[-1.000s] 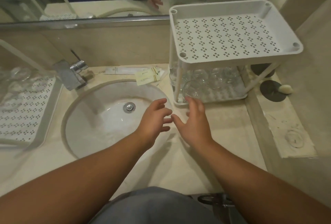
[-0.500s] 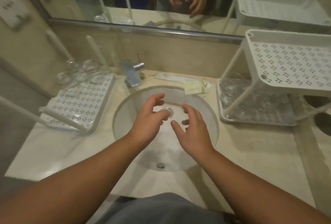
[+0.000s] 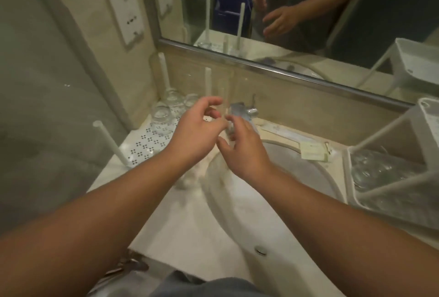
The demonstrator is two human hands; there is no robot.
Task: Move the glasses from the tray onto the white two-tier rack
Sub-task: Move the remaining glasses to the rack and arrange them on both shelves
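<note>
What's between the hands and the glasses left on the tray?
Nothing visible. Left hand and right hand are both empty and open, and hover just short of the glasses at the back of the tray. The tray's upright white posts stand beside them, not in the path.

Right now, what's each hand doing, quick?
Left hand: open, fingers curled, holding nothing.
Right hand: open, holding nothing.

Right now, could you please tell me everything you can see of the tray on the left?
The tray is flat white plastic, perforated with small clustered holes. White posts rise from its corners with no upper shelf. It lies on the counter left of the sink, in the wall corner. Clear glasses stand bunched at its far end; the near part is bare.
</note>
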